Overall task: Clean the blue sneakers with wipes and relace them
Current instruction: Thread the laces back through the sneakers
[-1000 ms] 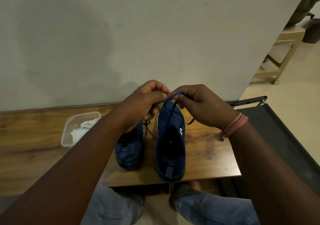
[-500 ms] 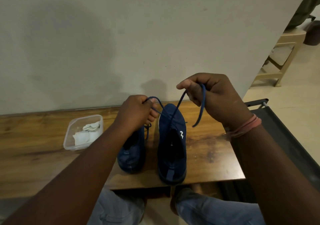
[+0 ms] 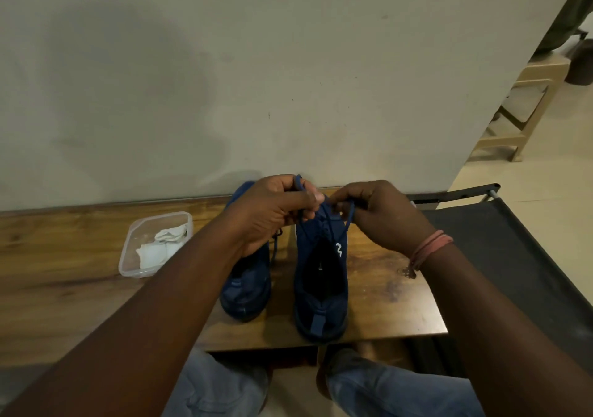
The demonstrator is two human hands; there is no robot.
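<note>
**Blue sneakers: both hands on the lace**

Blue sneakers side by side on the wooden table, heels toward the person, and all the action is on the right sneaker. Its blue lace is up off the tongue, and both hands meet right above the front of the shoe. The left hand has its fingers curled, pinching one strand, with a bit of lace poking up above the knuckles. The right hand pinches the other strand, which droops in a loop beside the fingers (pink bands sit round that wrist). The two hands are just about touching at the fingertips.

The left sneaker sits just beside its partner, half covered by the left forearm, its dark lace trailing loose between the two shoes.

Off to the left on the table, well apart from the shoes, a clear plastic container holds crumpled white wipes. Plain wall behind, a dark fabric seat at the right.
</note>
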